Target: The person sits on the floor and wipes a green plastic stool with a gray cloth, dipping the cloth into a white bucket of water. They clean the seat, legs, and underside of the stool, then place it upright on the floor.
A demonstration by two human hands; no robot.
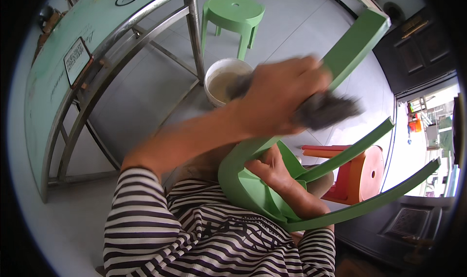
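My left hand [284,90], blurred, is closed around a dark grey cloth [326,111]. The rag's ends stick out on both sides of the fist, against one leg of a green plastic stool [233,182]. That stool lies tipped over my lap, its underside turned up and its legs pointing right. Inside its frame, my right hand [268,165] grips the stool near the base of the upper leg; some fingers are hidden. Beyond my left wrist stands a white bucket [211,90] of cloudy water, partly covered by the hand and cloth.
A second green stool [235,6] stands upright behind the bucket. At left is a glass-topped table [40,131] with a metal frame, bearing a printed code card [78,63]. An orange-red stool [370,174] lies on its side at right, by an open doorway [412,149].
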